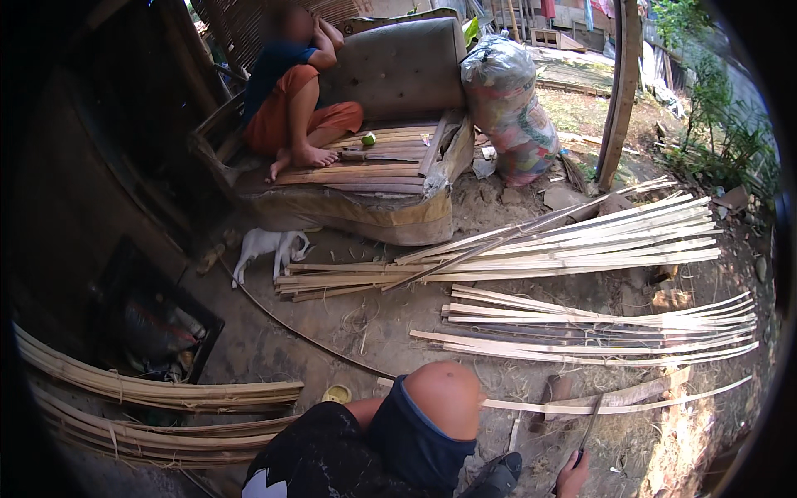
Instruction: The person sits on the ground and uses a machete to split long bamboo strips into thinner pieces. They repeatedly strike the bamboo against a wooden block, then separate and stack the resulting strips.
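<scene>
In my right hand [571, 476], low at the right, is the handle of a knife [593, 421]; its blade points up and reaches a long pale bamboo strip [631, 408]. That strip runs from beside my bent knee [449, 394] out to the right, passing over a wooden block [618, 393]. My left forearm [364, 410] goes behind the knee. Only a bit of my left hand [481, 400] shows past the knee, closed at the strip; most of its fingers are hidden.
Split bamboo strips lie in piles ahead [531, 257] and to the right [598, 319]; tied bundles [158, 390] lie left. A small yellow bowl [337, 394] stands near my leg. A white animal [267, 251] lies before a worn sofa [390, 174], where a person [295, 108] sits beside a stuffed sack [510, 108].
</scene>
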`<act>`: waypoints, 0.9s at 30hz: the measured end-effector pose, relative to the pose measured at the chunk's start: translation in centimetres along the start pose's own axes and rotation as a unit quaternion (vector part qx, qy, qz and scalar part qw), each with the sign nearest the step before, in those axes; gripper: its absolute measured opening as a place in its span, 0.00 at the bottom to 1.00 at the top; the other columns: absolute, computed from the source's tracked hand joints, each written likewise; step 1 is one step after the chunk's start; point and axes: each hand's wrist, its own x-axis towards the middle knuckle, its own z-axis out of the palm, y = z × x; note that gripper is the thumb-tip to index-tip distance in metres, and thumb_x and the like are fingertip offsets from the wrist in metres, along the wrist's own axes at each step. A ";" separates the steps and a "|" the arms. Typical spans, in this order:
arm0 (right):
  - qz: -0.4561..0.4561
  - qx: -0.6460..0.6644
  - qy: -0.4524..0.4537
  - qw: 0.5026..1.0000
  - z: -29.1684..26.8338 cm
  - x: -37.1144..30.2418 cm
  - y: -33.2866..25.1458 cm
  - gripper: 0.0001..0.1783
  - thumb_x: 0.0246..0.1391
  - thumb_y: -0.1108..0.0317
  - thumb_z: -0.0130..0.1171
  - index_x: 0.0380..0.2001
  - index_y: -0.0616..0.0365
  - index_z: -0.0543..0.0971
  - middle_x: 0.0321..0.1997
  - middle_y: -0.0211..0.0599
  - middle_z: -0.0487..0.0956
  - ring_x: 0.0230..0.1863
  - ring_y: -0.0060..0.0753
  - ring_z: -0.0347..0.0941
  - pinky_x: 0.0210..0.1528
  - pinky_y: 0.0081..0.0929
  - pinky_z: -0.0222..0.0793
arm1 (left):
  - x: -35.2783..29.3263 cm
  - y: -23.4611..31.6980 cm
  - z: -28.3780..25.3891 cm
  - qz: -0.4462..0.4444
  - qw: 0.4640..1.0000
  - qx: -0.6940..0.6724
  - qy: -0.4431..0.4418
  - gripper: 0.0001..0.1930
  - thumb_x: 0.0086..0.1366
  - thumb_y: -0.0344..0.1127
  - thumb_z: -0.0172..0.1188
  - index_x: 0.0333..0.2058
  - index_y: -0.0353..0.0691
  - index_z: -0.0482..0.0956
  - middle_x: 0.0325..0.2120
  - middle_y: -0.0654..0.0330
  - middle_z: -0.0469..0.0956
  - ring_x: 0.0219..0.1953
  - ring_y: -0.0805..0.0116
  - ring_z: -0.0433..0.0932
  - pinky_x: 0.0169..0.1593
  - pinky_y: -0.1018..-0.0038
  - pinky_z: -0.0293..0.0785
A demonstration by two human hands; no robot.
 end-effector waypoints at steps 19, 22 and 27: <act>-0.207 -0.078 -0.056 0.974 0.3 -2.4 -4.0 0.26 0.66 0.50 0.47 0.59 0.53 0.74 0.49 0.61 0.79 0.46 0.62 0.77 0.49 0.54 0.72 | -0.3 -0.8 1.4 0.035 0.995 0.057 -0.072 0.14 0.65 0.46 0.59 0.24 0.44 0.76 0.17 0.52 0.70 0.24 0.50 0.72 0.29 0.57 0.64; -0.098 -0.039 -0.085 0.991 -3.6 -3.7 -6.4 0.27 0.65 0.49 0.48 0.60 0.54 0.72 0.51 0.63 0.77 0.51 0.62 0.75 0.53 0.55 0.70 | -1.2 -2.7 3.1 0.031 0.991 0.031 -0.127 0.14 0.68 0.46 0.56 0.28 0.43 0.75 0.20 0.52 0.70 0.26 0.51 0.71 0.31 0.57 0.64; 0.015 -0.008 0.100 0.995 -2.3 -0.4 -0.6 0.18 0.63 0.60 0.54 0.49 0.62 0.77 0.33 0.59 0.81 0.36 0.62 0.79 0.37 0.48 0.72 | -0.8 -3.9 2.1 0.015 0.975 -0.049 -0.218 0.13 0.69 0.46 0.55 0.32 0.42 0.76 0.23 0.53 0.71 0.29 0.54 0.72 0.35 0.61 0.67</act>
